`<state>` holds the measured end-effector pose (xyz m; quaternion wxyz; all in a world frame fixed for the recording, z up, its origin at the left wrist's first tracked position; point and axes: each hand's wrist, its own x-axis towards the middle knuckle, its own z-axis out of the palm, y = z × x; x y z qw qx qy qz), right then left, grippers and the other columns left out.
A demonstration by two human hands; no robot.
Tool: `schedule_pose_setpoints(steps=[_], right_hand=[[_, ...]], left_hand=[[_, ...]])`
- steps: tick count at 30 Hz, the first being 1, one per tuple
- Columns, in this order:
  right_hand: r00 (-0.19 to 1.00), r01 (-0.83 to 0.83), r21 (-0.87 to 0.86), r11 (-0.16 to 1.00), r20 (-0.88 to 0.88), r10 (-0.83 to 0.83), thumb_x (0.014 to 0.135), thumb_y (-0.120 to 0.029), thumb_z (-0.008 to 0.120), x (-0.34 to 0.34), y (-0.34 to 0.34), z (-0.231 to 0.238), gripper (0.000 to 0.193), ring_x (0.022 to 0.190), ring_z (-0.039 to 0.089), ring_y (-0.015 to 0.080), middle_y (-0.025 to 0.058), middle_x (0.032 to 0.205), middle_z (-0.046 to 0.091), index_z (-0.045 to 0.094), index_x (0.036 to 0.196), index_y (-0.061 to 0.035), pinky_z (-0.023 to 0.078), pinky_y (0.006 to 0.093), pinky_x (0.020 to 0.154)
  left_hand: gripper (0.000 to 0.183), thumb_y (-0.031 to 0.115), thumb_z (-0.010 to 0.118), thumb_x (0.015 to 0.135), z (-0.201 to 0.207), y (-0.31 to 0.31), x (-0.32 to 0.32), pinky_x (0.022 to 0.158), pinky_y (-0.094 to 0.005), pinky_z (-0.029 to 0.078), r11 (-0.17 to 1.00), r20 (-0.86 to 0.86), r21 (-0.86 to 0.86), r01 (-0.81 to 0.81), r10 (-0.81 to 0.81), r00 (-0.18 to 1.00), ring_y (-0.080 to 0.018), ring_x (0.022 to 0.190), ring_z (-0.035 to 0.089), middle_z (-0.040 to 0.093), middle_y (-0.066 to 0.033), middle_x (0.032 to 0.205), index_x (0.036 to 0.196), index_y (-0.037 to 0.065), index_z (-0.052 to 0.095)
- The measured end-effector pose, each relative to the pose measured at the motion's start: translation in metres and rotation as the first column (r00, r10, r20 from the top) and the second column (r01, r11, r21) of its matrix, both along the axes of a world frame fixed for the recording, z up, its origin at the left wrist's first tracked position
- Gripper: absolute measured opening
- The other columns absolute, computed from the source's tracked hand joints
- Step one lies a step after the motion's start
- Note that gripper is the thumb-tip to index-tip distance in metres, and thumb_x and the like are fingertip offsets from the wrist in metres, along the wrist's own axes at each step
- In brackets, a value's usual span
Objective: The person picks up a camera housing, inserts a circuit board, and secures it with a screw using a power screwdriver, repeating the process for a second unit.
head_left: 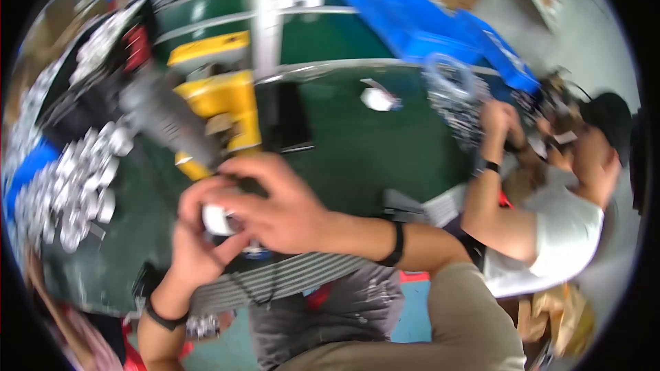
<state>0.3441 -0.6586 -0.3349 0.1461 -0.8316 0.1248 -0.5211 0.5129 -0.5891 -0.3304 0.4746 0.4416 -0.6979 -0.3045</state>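
Both my hands meet in front of me over the near part of the green table. Between the fingers sits a small white round part (pixel 218 220), partly covered and blurred. My left hand (pixel 192 237) is closed around its left side. From the right, my right hand (pixel 285 206) curls over it, thumb and fingers closed on it. Just beyond the fingers, a grey cylindrical tool (pixel 167 118) hangs at a slant, its lower end near my right fingertips; motion smears its shape. Behind it stand yellow fixtures (pixel 237 99) beside a flat black tray (pixel 285 117).
Many silvery-white round parts (pixel 75 189) lie heaped at left. A small white piece (pixel 378 98) lies on the green table (pixel 357 158). Blue bins (pixel 405 20) line the far right. A co-worker (pixel 550 227) at right handles things beside bagged parts (pixel 454 113). A ribbed grey strip (pixel 289 278) edges the front.
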Motion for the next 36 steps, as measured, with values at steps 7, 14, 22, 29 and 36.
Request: schedule_pose_setpoints(steps=[7, 14, 22, 29, 36], right_hand=[[0.966, -0.257, 0.719, 0.645, 0.183, 0.180, 0.091, 0.001, 0.050, -0.012, 0.004, 0.011, 0.031, 0.095, 0.060, 0.0151, 0.0123, 0.103, 0.061, 0.051, 0.122, 0.0044, 0.049, 0.0309, 0.084], [0.973, -0.183, 0.911, 0.371, 0.114, 0.201, 0.093, -0.007, 0.058, -0.009, 0.015, 0.006, 0.019, 0.079, 0.060, 0.0089, 0.0063, 0.085, 0.064, 0.061, 0.106, 0.0055, 0.049, 0.0237, 0.072], [0.963, -0.256, 0.950, 0.178, 0.234, 0.137, 0.097, -0.017, 0.052, -0.013, -0.003, 0.000, 0.023, 0.065, 0.053, 0.0107, 0.0029, 0.073, 0.056, 0.062, 0.090, 0.0031, 0.048, 0.0262, 0.062], [0.984, -0.129, 0.623, 0.771, -0.012, 0.175, 0.078, -0.005, 0.061, -0.020, -0.001, 0.000, 0.010, 0.064, 0.053, 0.0170, 0.0084, 0.073, 0.055, 0.058, 0.070, 0.0014, 0.040, 0.0297, 0.056], [0.992, 0.022, 0.439, 0.898, -0.119, 0.034, 0.073, -0.004, 0.065, -0.014, 0.004, -0.001, 0.010, 0.061, 0.053, 0.0197, 0.0104, 0.073, 0.054, 0.059, 0.068, 0.0016, 0.040, 0.0296, 0.053]], left_hand=[[0.061, 0.008, 0.081, 0.066, -0.013, -0.008, 0.006, 0.081, -0.0348, 0.049, 0.992, -0.113, 0.094, -0.078, 0.089, 0.990, -0.0261, 0.095, 0.062, 0.060, -0.0118, 0.106, 0.121, 0.005, 0.053], [0.065, 0.014, 0.085, 0.063, -0.013, -0.007, 0.001, 0.075, -0.0332, 0.049, 0.975, -0.049, 0.046, -0.219, 0.221, 0.974, -0.0233, 0.088, 0.061, 0.058, -0.0101, 0.100, 0.120, 0.005, 0.053], [0.072, -0.002, 0.082, 0.067, -0.001, -0.003, 0.001, 0.092, -0.0329, 0.046, 0.805, -0.736, 0.386, 0.451, -0.025, 0.676, -0.0184, 0.106, 0.057, 0.056, -0.0089, 0.115, 0.124, 0.007, 0.040], [0.037, 0.036, 0.044, 0.099, -0.013, -0.007, 0.005, 0.093, -0.0420, 0.048, 0.770, -0.876, 0.371, 0.520, 0.103, 0.472, -0.0292, 0.112, 0.057, 0.053, -0.0196, 0.125, 0.122, 0.007, 0.042], [0.047, 0.026, 0.046, 0.100, -0.007, -0.005, 0.003, 0.096, -0.0341, 0.046, 0.745, -0.817, 0.461, 0.481, 0.144, 0.559, -0.0180, 0.111, 0.057, 0.056, -0.0100, 0.121, 0.138, 0.000, 0.037]])
